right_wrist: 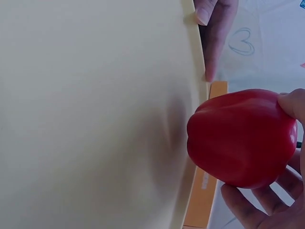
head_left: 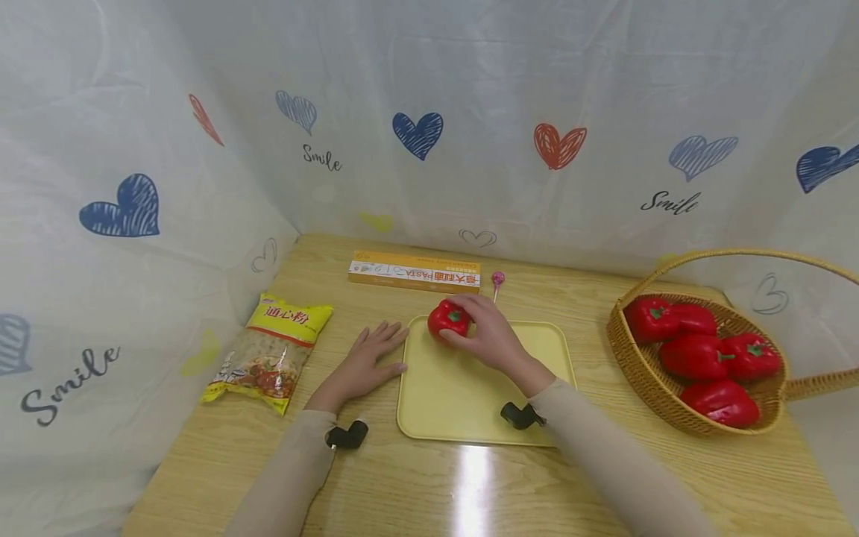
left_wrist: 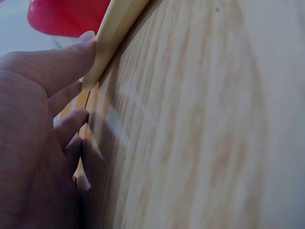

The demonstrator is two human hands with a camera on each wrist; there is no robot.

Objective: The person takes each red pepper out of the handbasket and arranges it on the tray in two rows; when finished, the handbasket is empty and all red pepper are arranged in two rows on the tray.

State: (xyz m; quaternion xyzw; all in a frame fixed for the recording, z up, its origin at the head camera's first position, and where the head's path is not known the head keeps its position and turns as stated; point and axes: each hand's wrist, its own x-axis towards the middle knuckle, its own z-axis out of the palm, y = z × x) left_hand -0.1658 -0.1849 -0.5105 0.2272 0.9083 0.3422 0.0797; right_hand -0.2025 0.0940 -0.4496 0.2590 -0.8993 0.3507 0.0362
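My right hand (head_left: 494, 335) grips a red bell pepper (head_left: 443, 319) with a green stem over the far left part of a pale yellow tray (head_left: 456, 399). In the right wrist view, thumb and fingers curl round the stem end of the pepper (right_wrist: 240, 138), and a gap and a shadow show between it and the tray floor. My left hand (head_left: 365, 364) lies on the table with fingers spread, beside the tray's left edge. Its thumb touches the tray rim (left_wrist: 107, 40) in the left wrist view.
A wicker basket (head_left: 631, 373) with several red bell peppers stands on the right, its tall handle arching up. A yellow-topped pasta bag (head_left: 271, 350) lies on the left. Behind the tray are an orange pasta box (head_left: 412, 272) and a pink lollipop (head_left: 498, 278).
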